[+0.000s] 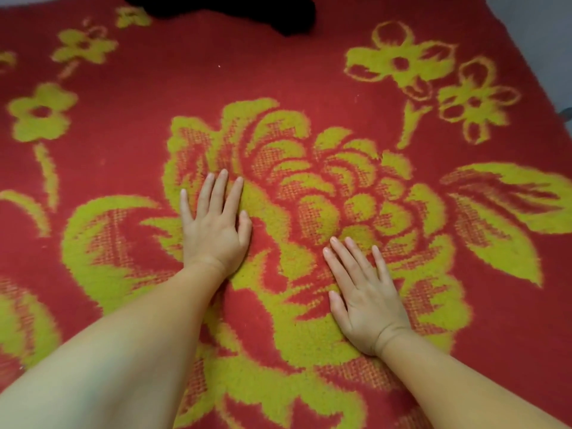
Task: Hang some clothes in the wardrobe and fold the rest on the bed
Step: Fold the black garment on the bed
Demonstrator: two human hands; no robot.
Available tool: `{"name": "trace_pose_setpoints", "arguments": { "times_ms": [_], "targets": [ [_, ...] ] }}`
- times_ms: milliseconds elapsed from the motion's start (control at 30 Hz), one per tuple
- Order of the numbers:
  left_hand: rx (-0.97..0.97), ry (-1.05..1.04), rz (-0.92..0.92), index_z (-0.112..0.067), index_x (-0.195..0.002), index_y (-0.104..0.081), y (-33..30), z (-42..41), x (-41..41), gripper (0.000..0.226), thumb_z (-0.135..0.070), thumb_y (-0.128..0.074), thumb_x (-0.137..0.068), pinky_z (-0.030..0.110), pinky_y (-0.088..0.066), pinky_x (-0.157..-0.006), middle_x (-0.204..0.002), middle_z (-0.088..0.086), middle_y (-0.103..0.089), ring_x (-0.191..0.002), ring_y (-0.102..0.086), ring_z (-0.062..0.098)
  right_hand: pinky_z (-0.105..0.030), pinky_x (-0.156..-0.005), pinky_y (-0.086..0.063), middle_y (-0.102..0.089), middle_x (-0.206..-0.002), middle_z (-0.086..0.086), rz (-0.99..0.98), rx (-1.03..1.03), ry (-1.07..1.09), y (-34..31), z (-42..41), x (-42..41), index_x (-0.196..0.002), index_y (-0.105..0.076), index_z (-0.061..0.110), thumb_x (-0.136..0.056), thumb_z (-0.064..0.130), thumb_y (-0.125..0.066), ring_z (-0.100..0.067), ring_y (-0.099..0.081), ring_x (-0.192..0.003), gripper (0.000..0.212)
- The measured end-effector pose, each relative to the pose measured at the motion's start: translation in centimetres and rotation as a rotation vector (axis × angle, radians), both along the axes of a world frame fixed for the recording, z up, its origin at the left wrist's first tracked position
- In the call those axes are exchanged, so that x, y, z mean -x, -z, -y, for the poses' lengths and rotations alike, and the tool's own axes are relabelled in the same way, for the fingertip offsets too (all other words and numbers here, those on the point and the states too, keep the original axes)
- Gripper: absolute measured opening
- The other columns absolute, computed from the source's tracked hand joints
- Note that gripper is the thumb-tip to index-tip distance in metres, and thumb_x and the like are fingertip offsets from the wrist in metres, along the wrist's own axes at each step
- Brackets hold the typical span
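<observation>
Both hands lie flat, palms down, fingers straight and lightly spread, on the red and yellow blanket [309, 72]: left hand [215, 226] at centre, right hand [362, 300] lower right. The only garment in view, a black cloth [288, 13], lies at the top edge, well beyond both. Its long axis runs left-right, and the left hand looks nearer.

We have both bare forearms stretched forward, palms down. Our left hand [213, 224] lies flat, fingers straight and slightly spread, thumb tucked alongside, reaching farther ahead. Our right hand [362, 295] lies flat too, fingers extended and angled a little leftward, thumb out to its left side, wrist bent.
</observation>
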State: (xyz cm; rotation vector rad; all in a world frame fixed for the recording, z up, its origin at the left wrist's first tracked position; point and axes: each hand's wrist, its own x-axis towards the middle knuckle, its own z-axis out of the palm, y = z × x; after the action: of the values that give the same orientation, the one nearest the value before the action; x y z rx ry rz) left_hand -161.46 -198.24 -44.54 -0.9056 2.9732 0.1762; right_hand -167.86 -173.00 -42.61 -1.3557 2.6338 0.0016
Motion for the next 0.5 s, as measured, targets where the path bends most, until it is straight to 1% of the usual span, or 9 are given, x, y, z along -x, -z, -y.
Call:
{"name": "trace_pose_setpoints", "arguments": {
  "times_ms": [133, 200, 233, 267, 300, 333, 367, 400, 500],
  "targets": [
    [-0.001, -0.002, 0.025, -0.026, -0.152, -0.018, -0.2, -0.1, 0.1, 0.063, -0.045, -0.01, -0.092, 0.049, 0.008, -0.117, -0.161, -0.002, -0.011, -0.148, -0.002, 0.015, -0.051, -0.109, -0.016, -0.033, -0.153, -0.006, 0.001, 0.013, -0.015, -0.1, 0.1, 0.0, -0.145, -0.035, 0.012, -0.092, 0.037, -0.03, -0.021, -0.021, -0.142, 0.06],
    [-0.011, -0.003, 0.042, -0.025, -0.152, -0.017, -0.4, -0.2, 0.2, 0.064, -0.045, -0.009, -0.092, 0.05, 0.006, -0.117, -0.161, -0.002, -0.011, -0.148, -0.002, 0.015, -0.051, -0.109, -0.018, -0.038, -0.151, -0.007, 0.008, 0.03, -0.027, -0.3, -0.1, -0.1, -0.143, -0.041, 0.01, -0.091, 0.037, -0.032, -0.021, -0.025, -0.14, 0.06],
    [-0.013, 0.001, 0.044, -0.025, -0.152, -0.017, -0.5, -0.3, 0.1, 0.064, -0.045, -0.01, -0.092, 0.051, 0.005, -0.117, -0.161, -0.002, -0.011, -0.148, -0.002, 0.015, -0.05, -0.108, -0.02, -0.045, -0.146, -0.009, 0.013, 0.057, -0.026, -0.4, 0.0, 0.1, -0.139, -0.048, 0.009, -0.089, 0.036, -0.034, -0.022, -0.031, -0.136, 0.059],
    [-0.014, 0.007, 0.036, -0.025, -0.152, -0.019, -0.5, -0.3, 0.2, 0.064, -0.044, -0.011, -0.092, 0.052, 0.004, -0.117, -0.16, -0.001, -0.012, -0.148, -0.003, 0.016, -0.048, -0.105, -0.024, -0.055, -0.136, -0.01, 0.015, 0.111, -0.025, -0.5, 0.5, 0.6, -0.13, -0.058, 0.009, -0.087, 0.035, -0.037, -0.024, -0.042, -0.128, 0.055],
    [-0.02, 0.016, 0.024, -0.023, -0.151, -0.022, -0.4, -0.4, 0.1, 0.063, -0.043, -0.014, -0.092, 0.052, 0.002, -0.117, -0.16, 0.0, -0.015, -0.147, -0.006, 0.016, -0.044, -0.1, -0.029, -0.063, -0.121, -0.009, 0.018, 0.179, -0.028, -0.8, 1.4, 1.7, -0.116, -0.066, 0.011, -0.084, 0.033, -0.04, -0.026, -0.053, -0.116, 0.047],
    [-0.019, 0.025, 0.009, -0.022, -0.15, -0.026, -0.3, -0.6, 0.0, 0.062, -0.042, -0.018, -0.091, 0.053, -0.001, -0.116, -0.159, 0.002, -0.019, -0.146, -0.01, 0.017, -0.041, -0.093, -0.032, -0.065, -0.106, -0.007, 0.026, 0.244, -0.034, -1.2, 2.9, 3.2, -0.103, -0.069, 0.013, -0.083, 0.03, -0.042, -0.028, -0.06, -0.101, 0.037],
    [-0.004, 0.026, -0.019, -0.02, -0.149, -0.031, -0.2, -0.3, 0.2, 0.061, -0.04, -0.022, -0.091, 0.054, -0.004, -0.115, -0.157, 0.003, -0.024, -0.145, -0.013, 0.018, -0.038, -0.087, -0.032, -0.064, -0.098, -0.005, 0.023, 0.296, -0.063, -1.6, 5.5, 5.7, -0.095, -0.068, 0.014, -0.082, 0.027, -0.043, -0.029, -0.062, -0.091, 0.031],
    [0.004, 0.024, -0.032, -0.02, -0.148, -0.034, -0.1, -0.2, 0.2, 0.061, -0.039, -0.025, -0.091, 0.054, -0.006, -0.114, -0.156, 0.005, -0.027, -0.144, -0.016, 0.019, -0.038, -0.082, -0.032, -0.063, -0.095, -0.005, 0.027, 0.33, -0.093, -2.0, 8.3, 8.1, -0.093, -0.067, 0.013, -0.082, 0.025, -0.043, -0.03, -0.062, -0.087, 0.029],
    [0.012, 0.056, -0.032, -0.02, -0.147, -0.035, -0.1, -0.1, 0.1, 0.06, -0.038, -0.029, -0.09, 0.056, -0.009, -0.113, -0.155, 0.005, -0.029, -0.143, -0.018, 0.02, -0.039, -0.082, -0.035, -0.062, -0.105, -0.011, 0.002, 0.359, -0.1, -3.2, 16.5, 13.7, -0.102, -0.065, 0.006, -0.081, 0.018, -0.046, -0.034, -0.058, -0.096, 0.031]
  ]
}}
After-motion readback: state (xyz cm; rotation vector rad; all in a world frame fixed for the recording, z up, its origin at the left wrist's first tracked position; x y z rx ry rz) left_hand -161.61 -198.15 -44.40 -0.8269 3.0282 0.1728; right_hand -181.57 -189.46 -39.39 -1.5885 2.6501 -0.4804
